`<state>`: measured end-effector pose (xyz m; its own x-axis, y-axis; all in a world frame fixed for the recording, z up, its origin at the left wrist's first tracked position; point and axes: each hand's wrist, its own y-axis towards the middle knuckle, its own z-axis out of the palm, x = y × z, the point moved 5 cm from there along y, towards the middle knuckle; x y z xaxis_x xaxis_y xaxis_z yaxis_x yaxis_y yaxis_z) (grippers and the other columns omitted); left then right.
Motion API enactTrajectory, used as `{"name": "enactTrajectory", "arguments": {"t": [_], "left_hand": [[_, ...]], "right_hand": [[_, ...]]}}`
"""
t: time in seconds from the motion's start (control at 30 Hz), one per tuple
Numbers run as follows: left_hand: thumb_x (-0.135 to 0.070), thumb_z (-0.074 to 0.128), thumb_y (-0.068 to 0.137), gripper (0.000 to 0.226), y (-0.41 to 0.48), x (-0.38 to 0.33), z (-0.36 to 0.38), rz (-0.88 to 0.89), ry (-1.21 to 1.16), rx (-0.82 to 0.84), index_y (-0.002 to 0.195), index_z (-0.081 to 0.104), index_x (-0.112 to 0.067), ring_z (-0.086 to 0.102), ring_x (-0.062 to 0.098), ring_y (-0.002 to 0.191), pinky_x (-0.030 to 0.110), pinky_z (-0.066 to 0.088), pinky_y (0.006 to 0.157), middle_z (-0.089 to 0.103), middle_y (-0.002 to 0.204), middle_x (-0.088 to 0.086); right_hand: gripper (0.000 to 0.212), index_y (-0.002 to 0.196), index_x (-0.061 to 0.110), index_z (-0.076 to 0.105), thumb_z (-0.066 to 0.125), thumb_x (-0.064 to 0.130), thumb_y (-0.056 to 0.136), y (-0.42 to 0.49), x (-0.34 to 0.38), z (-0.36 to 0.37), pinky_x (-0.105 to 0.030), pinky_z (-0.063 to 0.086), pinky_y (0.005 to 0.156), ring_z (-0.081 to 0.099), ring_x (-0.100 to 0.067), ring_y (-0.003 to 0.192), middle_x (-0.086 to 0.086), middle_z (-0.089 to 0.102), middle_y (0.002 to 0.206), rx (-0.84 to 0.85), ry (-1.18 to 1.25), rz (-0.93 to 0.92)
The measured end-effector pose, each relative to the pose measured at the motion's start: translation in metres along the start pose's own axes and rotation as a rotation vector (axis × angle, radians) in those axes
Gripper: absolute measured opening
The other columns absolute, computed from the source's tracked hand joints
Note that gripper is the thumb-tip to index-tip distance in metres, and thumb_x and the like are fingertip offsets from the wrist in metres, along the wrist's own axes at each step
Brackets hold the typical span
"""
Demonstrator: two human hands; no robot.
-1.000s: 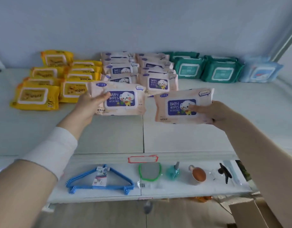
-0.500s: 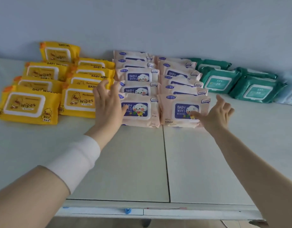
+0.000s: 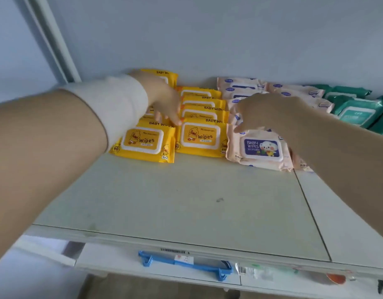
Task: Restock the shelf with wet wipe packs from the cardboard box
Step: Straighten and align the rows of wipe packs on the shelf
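Several flat, glossy yellow packs (image 3: pixel 200 138) adjoin pink packs (image 3: pixel 259 147).

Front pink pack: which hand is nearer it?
Right. The right hand is at the back-left edge of the front pink pack; the left hand is over the yellow packs to its left.

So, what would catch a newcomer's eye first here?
Two bare forearms cross the frame, the left hand fingers down on the yellow wipe packs, the right hand over the pink baby wipe packs. Both rows sit at the back of a pale shelf, green packs at far right.
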<state>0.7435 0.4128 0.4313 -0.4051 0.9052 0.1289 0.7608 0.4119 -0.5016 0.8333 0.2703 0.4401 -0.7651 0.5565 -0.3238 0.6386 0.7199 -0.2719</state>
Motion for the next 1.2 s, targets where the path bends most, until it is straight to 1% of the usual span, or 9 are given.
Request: {"name": "enactTrajectory", "arguments": {"t": [0.1,0.23,0.37,0.6,0.8,0.9,1.0,1.1,1.2], "left_hand": [[-0.039,0.051,0.091,0.05,-0.001,0.052,0.001,-0.066,-0.167,-0.033,0.134,0.045,-0.014,0.06,0.027,0.105,0.044,0.048,0.092,0.056,0.123,0.008],[-0.042,0.053,0.089,0.049,0.001,0.108,0.015,-0.14,-0.255,-0.034,0.131,0.045,-0.017,0.061,0.023,0.099,0.039,0.05,0.084,0.056,0.114,0.005],[-0.042,0.054,0.089,0.048,0.013,0.13,0.034,-0.142,-0.286,-0.009,0.13,0.046,-0.017,0.06,0.023,0.101,0.036,0.049,0.083,0.053,0.112,0.002],[-0.043,0.05,0.09,0.051,0.057,0.142,0.03,0.047,-0.379,-0.147,0.133,0.042,-0.016,0.054,0.024,0.115,0.039,0.036,0.106,0.06,0.126,0.011],[-0.039,0.045,0.093,0.036,0.093,0.145,0.033,0.264,-0.428,-0.185,0.114,0.061,-0.015,0.059,0.019,0.098,0.027,0.044,0.08,0.063,0.113,0.004],[-0.039,0.036,0.096,0.034,0.104,0.149,0.037,0.307,-0.532,-0.11,0.101,0.063,-0.019,0.057,0.019,0.099,0.031,0.048,0.081,0.061,0.098,-0.002],[-0.041,0.028,0.098,0.041,0.11,0.155,0.033,0.307,-0.649,-0.076,0.102,0.061,-0.017,0.059,0.018,0.094,0.028,0.048,0.074,0.062,0.088,-0.004],[-0.042,0.023,0.099,0.045,0.113,0.163,0.029,0.316,-0.727,-0.045,0.108,0.058,-0.016,0.062,0.016,0.087,0.025,0.05,0.071,0.065,0.088,-0.002],[-0.036,0.032,0.099,0.033,0.119,0.168,0.019,0.387,-0.791,-0.15,0.109,0.057,-0.016,0.063,0.014,0.094,0.028,0.051,0.078,0.069,0.102,0.002]], "right_hand": [[0.042,0.089,0.007,0.05,0.052,0.048,0.09,0.002,0.051,-0.02,-0.038,0.046,0.083,0.049,-0.025,0.087,-0.002,0.044,0.071,-0.071,-0.048,-0.113],[0.051,0.117,0.01,0.052,0.05,0.051,0.089,0.006,0.108,-0.022,-0.036,0.046,0.078,0.055,-0.027,0.104,-0.006,0.055,0.102,-0.147,-0.019,-0.243],[0.074,0.131,0.009,0.041,0.055,0.06,0.08,0.022,0.148,-0.008,-0.039,0.045,0.09,0.048,-0.029,0.119,-0.01,0.05,0.125,-0.186,0.071,-0.283],[0.089,0.135,0.01,0.038,0.06,0.068,0.071,0.066,0.177,-0.005,-0.038,0.046,0.086,0.049,-0.029,0.117,-0.011,0.044,0.13,-0.17,0.171,-0.279],[0.093,0.133,0.016,0.038,0.071,0.064,0.06,0.081,0.179,0.002,-0.031,0.039,0.068,0.052,-0.023,0.106,-0.005,0.045,0.122,-0.153,0.299,-0.274],[0.094,0.13,0.02,0.037,0.077,0.061,0.055,0.086,0.183,-0.005,-0.03,0.035,0.074,0.052,-0.023,0.105,-0.004,0.048,0.118,-0.194,0.325,-0.274],[0.097,0.132,0.023,0.036,0.078,0.061,0.052,0.091,0.184,-0.013,-0.032,0.038,0.086,0.048,-0.024,0.112,-0.005,0.044,0.124,-0.255,0.331,-0.266],[0.116,0.145,0.022,0.022,0.075,0.065,0.051,0.097,0.179,-0.01,-0.039,0.029,0.109,0.028,-0.028,0.135,-0.008,0.027,0.146,-0.188,0.374,-0.236],[0.129,0.15,0.017,0.006,0.072,0.069,0.051,0.104,0.179,-0.008,-0.041,0.024,0.113,0.023,-0.028,0.14,-0.007,0.021,0.153,-0.061,0.326,-0.228]]}}
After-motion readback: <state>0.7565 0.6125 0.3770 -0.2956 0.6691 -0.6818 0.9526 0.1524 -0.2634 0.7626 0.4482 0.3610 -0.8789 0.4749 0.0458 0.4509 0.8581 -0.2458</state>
